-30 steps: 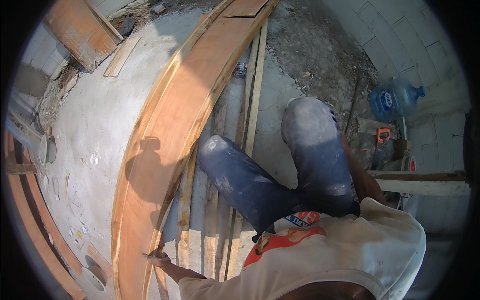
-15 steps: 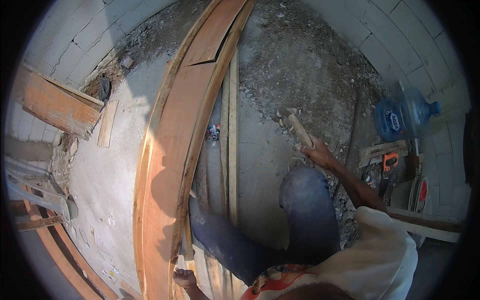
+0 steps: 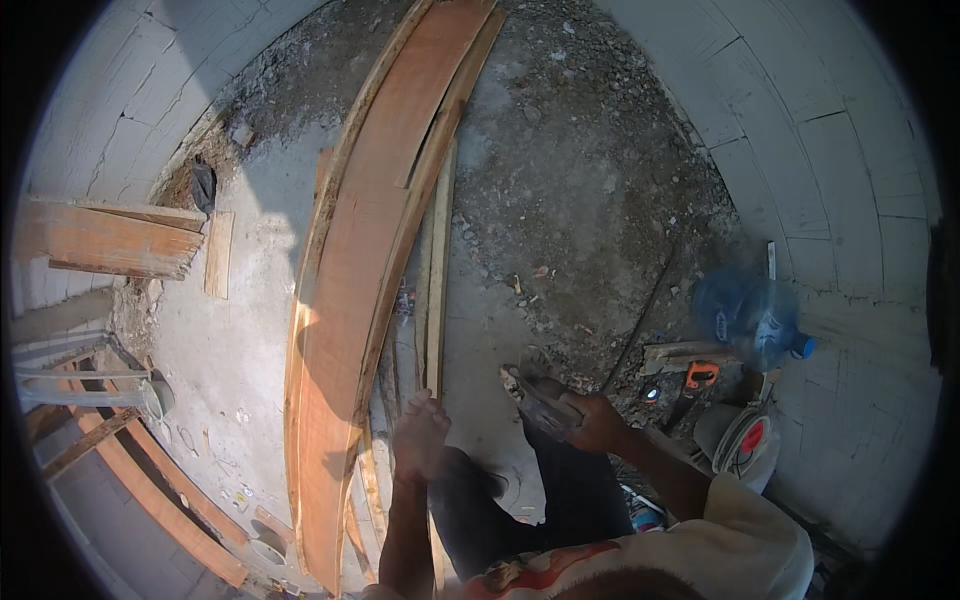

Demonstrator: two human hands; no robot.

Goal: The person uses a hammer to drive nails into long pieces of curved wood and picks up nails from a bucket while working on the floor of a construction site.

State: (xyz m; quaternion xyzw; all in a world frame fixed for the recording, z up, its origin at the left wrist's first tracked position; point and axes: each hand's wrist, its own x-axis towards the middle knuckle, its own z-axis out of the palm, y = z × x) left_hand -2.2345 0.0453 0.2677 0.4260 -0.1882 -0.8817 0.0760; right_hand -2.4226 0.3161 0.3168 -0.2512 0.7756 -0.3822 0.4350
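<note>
My right hand (image 3: 592, 425) grips a short wooden tool (image 3: 545, 408) above my right knee; its far end is blurred, so I cannot make out its exact kind. Raised over my left knee is my left hand (image 3: 420, 435), smeared by motion, its fingers pointing up and their closure unclear. It is nearest to a long reddish wooden panel (image 3: 350, 260) with timber strips along both edges, and appears apart from it. Narrow timber battens (image 3: 436, 270) lie along the panel's right side, passing behind the left hand.
Right: a blue water jug (image 3: 745, 312), a handsaw with an orange handle (image 3: 702, 375), a bucket (image 3: 740, 440) and a wood offcut (image 3: 690, 352). Left: boards (image 3: 120, 240) and a timber frame (image 3: 150, 500). Rubble (image 3: 600, 170) covers the far floor; block walls (image 3: 820, 150) stand around.
My left hand has risen from beside the panel's near end to over my knee. My right hand has drawn the tool nearer and leftward. My legs and the view have shifted.
</note>
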